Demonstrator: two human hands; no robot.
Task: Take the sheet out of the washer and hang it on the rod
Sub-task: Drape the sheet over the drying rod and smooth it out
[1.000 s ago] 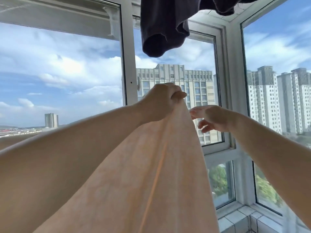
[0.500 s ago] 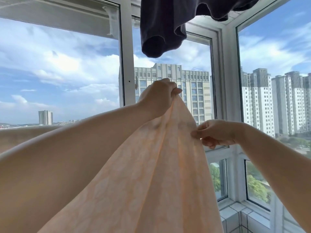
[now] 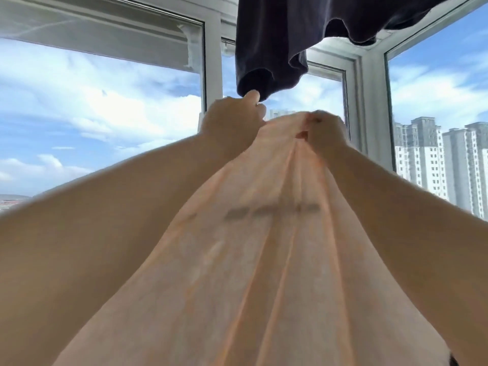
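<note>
Both bare arms were stretched up and forward toward a corner of tall windows, with a pale peach sheet [image 3: 253, 260] drawn taut between them. The sheet spread wide at the bottom of the view and narrowed into long lengthwise folds as it rose to the hands; a faint grey smudge of print ran across its middle, too blurred to read. The left hand [image 3: 232, 122] was raised just left of the sheet's top, its fingers curled into a fist with the thumb uppermost, and it gripped the upper left edge of the cloth. The thumb tip sat right against the lower hem of a dark garment [image 3: 277, 43] that hung from above. The right hand [image 3: 324, 130] was beside it at nearly the same height, its fingers curled tightly over a gathered bunch of the sheet's top edge. The two hands were close together but not touching, with a short hump of cloth between them. The dark garment drooped in soft folds across the top of the view, and whatever held it up was out of sight. Behind everything stood the white window frame [image 3: 212, 62], and through the glass showed blue sky with broad white clouds. Pale tower blocks [image 3: 443, 159] stood outside on the right.
</note>
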